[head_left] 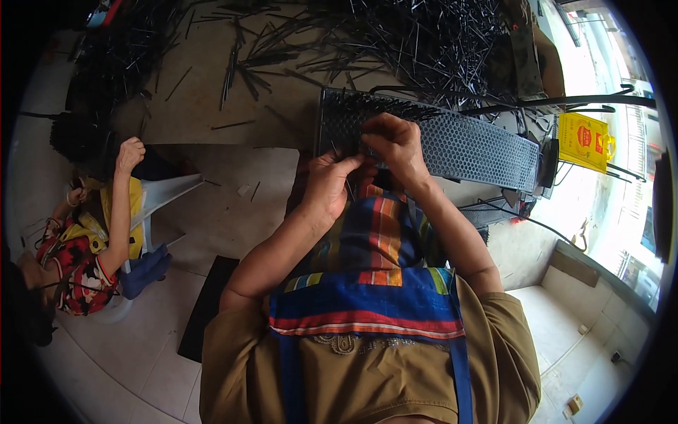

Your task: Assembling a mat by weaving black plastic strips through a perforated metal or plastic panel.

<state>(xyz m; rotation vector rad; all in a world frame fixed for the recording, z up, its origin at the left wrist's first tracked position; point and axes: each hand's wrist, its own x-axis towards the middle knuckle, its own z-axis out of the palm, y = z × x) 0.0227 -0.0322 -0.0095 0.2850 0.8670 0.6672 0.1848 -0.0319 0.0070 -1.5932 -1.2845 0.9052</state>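
A long grey rack (pixel 487 145) with a honeycomb of round holes lies in front of me, its near edge above my lap. Thin black sticks (pixel 381 106) crowd its far left part, many standing in the holes. Over the rack's left end, my left hand (pixel 328 185) is closed, thumb against fingers, with a thin dark stick showing beside them. My right hand (pixel 401 147) is bent over the holes just to its right, fingertips pinched close to the left thumb. Whatever the right fingertips hold is too small and dark to make out.
A large heap of black sticks (pixel 431 42) covers the far side of the table (pixel 205 85), with loose ones scattered leftward. At the left sits another person (pixel 85 275), one fist raised by the table edge. A yellow bag (pixel 585 143) hangs beyond the rack's right end, near dark metal bars.
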